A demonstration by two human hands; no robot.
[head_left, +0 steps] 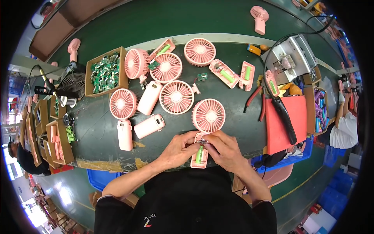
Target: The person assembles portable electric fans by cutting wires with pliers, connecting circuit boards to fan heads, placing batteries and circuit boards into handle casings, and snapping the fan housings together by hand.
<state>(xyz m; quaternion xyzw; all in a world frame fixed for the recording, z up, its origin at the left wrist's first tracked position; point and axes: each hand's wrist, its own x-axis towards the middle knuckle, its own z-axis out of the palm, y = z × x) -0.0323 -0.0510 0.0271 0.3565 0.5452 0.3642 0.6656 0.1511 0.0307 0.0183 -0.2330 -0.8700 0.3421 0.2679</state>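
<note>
At the near edge of a dark green workbench [233, 97]: left hand [178, 150] and right hand [225, 150] both pinching the opened handle of a pink handheld fan [206, 124], fan head pointing away, green battery cell [199, 154] lying exposed in the handle. Fingertips meeting over a small part at the handle's top, possibly wiring, too small to tell. Risks: handle sitting half over the bench edge, so a loosened grip could drop it; thin leads tearing under a hard pull; crowded neighbouring pink fans [176, 97] getting knocked.
</note>
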